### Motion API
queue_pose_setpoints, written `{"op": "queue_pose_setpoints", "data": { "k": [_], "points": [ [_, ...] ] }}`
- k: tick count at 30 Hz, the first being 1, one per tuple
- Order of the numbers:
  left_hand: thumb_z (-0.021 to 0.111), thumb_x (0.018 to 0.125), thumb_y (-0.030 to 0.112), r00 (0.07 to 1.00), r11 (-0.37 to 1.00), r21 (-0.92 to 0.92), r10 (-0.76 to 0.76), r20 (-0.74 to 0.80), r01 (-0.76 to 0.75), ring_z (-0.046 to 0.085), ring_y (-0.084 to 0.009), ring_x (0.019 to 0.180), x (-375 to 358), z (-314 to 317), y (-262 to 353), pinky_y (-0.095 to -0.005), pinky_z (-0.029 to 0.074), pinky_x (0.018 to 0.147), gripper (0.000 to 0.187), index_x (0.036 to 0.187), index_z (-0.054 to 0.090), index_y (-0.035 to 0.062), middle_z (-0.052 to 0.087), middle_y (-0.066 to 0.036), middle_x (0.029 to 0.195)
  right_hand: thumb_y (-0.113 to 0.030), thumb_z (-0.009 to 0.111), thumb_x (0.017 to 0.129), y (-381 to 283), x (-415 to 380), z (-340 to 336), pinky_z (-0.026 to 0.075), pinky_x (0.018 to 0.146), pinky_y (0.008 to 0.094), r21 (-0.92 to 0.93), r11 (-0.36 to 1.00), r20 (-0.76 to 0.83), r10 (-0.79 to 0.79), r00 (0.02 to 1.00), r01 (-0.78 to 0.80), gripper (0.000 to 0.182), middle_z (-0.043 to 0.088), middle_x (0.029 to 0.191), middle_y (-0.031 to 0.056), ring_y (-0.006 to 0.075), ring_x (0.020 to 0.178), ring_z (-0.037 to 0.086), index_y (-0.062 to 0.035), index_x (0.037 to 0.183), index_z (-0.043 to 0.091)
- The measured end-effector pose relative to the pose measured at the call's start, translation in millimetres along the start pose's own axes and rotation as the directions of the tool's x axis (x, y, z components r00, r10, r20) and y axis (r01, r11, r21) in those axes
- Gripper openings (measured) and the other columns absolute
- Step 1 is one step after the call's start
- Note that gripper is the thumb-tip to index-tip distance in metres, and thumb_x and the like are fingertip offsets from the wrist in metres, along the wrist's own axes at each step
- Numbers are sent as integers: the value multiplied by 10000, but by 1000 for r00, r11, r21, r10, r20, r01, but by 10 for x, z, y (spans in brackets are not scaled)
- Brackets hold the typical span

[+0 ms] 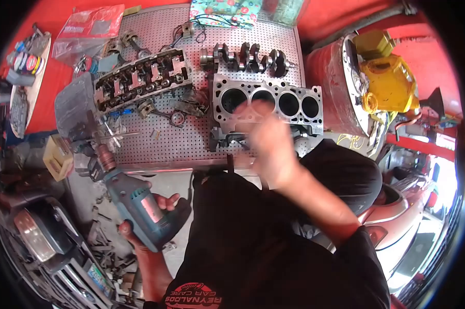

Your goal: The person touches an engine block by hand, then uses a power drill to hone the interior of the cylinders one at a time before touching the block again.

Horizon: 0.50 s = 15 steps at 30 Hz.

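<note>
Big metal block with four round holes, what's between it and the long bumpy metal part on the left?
Between the block and the long part, the head view shows a crumpled, dirty-looking thing on the holey tabletop.

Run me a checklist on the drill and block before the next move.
1. Drill in left hand: ok.
2. Trigger free of fingers: cannot tell.
3. Block on table, bores up: ok.
4. Crankshaft out of block, lying beyond it: ok.
5. Right hand away from block: not ok, it is blurred over the near side.
6. Drill switched off: cannot tell.
</note>
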<state>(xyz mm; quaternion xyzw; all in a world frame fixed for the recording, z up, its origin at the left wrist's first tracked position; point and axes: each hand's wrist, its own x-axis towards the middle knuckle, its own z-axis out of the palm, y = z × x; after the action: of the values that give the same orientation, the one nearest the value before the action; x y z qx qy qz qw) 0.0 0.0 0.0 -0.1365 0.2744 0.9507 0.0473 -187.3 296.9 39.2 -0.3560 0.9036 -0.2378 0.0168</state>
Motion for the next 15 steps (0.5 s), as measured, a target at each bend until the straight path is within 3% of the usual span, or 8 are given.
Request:
{"op": "queue_pose_setpoints", "data": {
  "k": [1, 2, 3, 4, 7, 8, 15],
  "points": [
    [728, 804, 680, 1000, 999, 31, 8, 23, -9, 637, -333, 1047, -24, -26, 52, -662, 317, 1167, 1051, 1519, 370, -2, 627, -178, 1116, -266, 878, 693, 390, -63, 130, 459, 1046, 490, -77, 957, -179, 264, 948, -281, 803, 562, 1370, 188, 403, 1231, 548, -33, 1389, 554],
    [730, 802, 680, 999, 999, 30, 33, -8, -32, 636, -328, 1038, -57, -36, 65, -660, 327, 1162, 1060, 1524, 359, -2, 623, -171, 1099, -344, 898, 718, 773, -69, 239, 447, 1079, 501, -313, 823, -218, 424, 879, -475, 892, 501, 1454, 213, 431, 1282, 520, -25, 1450, 502],
    [731, 800, 679, 998, 998, 30, 53, -36, -52, 635, -323, 1029, -79, -45, 71, -659, 337, 1158, 1069, 1529, 348, -1, 619, -165, 1082, -403, 909, 709, 1158, -38, 262, 429, 1110, 503, -356, 772, -159, 505, 848, -526, 976, 438, 1535, 192, 414, 1325, 504, -53, 1500, 457],
    [733, 796, 681, 996, 997, 48, 62, -61, -60, 634, -320, 1027, -84, -55, 83, -654, 346, 1154, 1076, 1532, 342, 1, 616, -162, 1076, -449, 877, 725, 1359, 44, 268, 430, 1102, 490, -448, 736, -179, 483, 857, -508, 900, 520, 1480, 151, 368, 1312, 527, -79, 1466, 524],
    [737, 786, 686, 989, 993, 82, 94, -111, -85, 629, -314, 1020, -137, -57, 111, -642, 368, 1145, 1092, 1537, 329, 6, 611, -158, 1067, -476, 846, 735, 1621, 270, 286, 437, 1073, 485, -582, 684, 84, 588, 804, -440, 760, 636, 1306, 105, 333, 1262, 559, -176, 1393, 611],
    [737, 784, 686, 988, 992, 75, 106, -110, -98, 628, -312, 1019, -162, -53, 99, -638, 372, 1143, 1094, 1538, 327, 7, 612, -159, 1068, -492, 819, 753, 1645, 284, 319, 440, 1060, 458, -601, 698, 85, 539, 838, -388, 684, 681, 1201, 66, 304, 1243, 574, -182, 1341, 659],
    [756, 768, 653, 982, 994, 72, 91, -167, -79, 617, -312, 1006, -282, -110, 10, -626, 392, 1112, 1087, 1533, 336, 5, 611, -166, 1072, -420, 808, 785, 1564, 166, 143, 424, 1103, 474, -483, 754, 130, 564, 815, -445, 733, 629, 1380, 73, 312, 1323, 538, -185, 1445, 596]
  ]
}}
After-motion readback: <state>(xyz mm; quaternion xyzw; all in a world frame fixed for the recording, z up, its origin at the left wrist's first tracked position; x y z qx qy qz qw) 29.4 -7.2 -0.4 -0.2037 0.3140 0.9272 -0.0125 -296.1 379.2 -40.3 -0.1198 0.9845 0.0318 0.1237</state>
